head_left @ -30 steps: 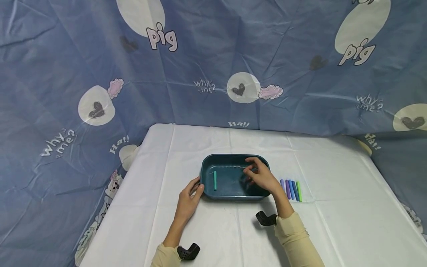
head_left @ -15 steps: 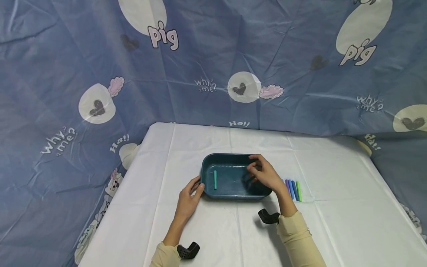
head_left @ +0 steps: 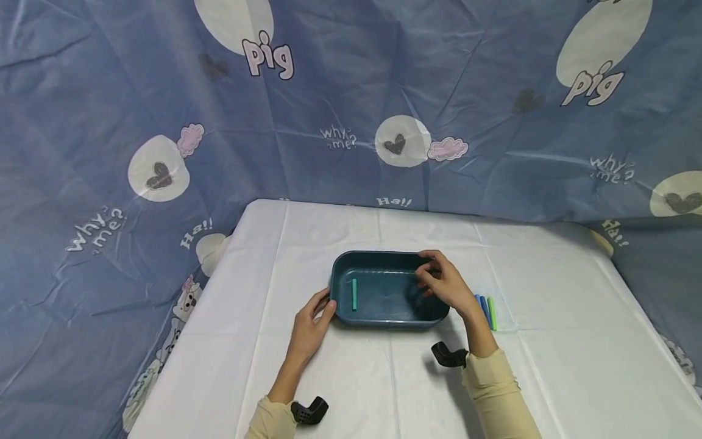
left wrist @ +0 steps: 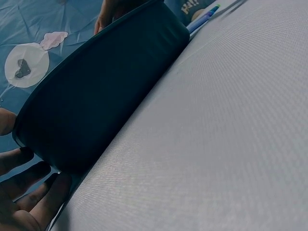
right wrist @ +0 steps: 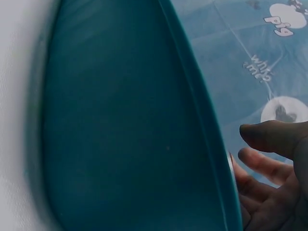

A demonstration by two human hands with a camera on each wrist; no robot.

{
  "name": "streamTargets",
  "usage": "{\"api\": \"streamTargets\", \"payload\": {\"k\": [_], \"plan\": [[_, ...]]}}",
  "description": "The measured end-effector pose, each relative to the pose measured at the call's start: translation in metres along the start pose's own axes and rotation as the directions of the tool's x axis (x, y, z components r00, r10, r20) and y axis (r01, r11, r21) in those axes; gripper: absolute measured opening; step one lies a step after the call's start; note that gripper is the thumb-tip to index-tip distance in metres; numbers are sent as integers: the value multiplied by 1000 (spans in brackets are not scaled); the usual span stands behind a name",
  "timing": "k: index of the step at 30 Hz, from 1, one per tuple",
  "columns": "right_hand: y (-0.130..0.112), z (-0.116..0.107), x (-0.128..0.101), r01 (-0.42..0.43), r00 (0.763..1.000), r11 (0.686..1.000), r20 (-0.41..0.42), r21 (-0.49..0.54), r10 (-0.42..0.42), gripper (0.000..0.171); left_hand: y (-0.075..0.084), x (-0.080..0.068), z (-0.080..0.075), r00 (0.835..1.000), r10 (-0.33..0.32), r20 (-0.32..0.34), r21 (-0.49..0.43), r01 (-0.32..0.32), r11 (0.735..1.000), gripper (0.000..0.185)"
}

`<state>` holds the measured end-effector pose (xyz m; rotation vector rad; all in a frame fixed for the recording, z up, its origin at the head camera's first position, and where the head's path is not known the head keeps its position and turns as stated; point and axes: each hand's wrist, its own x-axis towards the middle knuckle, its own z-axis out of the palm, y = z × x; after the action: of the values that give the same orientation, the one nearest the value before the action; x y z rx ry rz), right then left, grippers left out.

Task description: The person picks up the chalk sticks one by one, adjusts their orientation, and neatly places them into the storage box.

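— Two hands at the teal tray [head_left: 384, 320], and one has just shifted. Over the last second our right hand [head_left: 445, 286] drew back from above the middle of the tray to its right end, and it covers more of the row of markers [head_left: 488, 312] than it did.

— Does it hold anything?

— We see nothing in it. The fingers are loosely curled, thumb apart, hovering at the tray's right rim; the right wrist view shows the fingertips [right wrist: 262, 166] just past that rim and empty.

— And our left hand [head_left: 310, 326]?

— Unmoved. It rests against the tray's left end, fingers relaxed along the outer wall [left wrist: 96, 110], steadying it without clasping it.

— Where is the teal marker [head_left: 353, 294]?

— Lying flat on the tray floor, near our left hand, well apart from the right one. It lay there a second ago too.

— So what do we make of it?

— We judge that the right hand is leaving the tray empty and heading towards the markers beside it.
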<state>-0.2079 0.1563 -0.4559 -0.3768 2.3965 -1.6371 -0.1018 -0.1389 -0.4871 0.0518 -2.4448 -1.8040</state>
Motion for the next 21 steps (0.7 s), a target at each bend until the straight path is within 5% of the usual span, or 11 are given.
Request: {"api": "streamTargets", "payload": {"k": [6, 21], "plan": [[-20, -3, -12, -23, 1000, 1000, 8, 11, 23, 46, -1, -1, 0, 1000, -11, 1, -4, 11, 1000, 46], [2, -21, -10, -5, 998, 1000, -60, -4, 4, 43, 1, 0, 0, 1000, 6, 7, 4, -6, 1000, 47]]}}
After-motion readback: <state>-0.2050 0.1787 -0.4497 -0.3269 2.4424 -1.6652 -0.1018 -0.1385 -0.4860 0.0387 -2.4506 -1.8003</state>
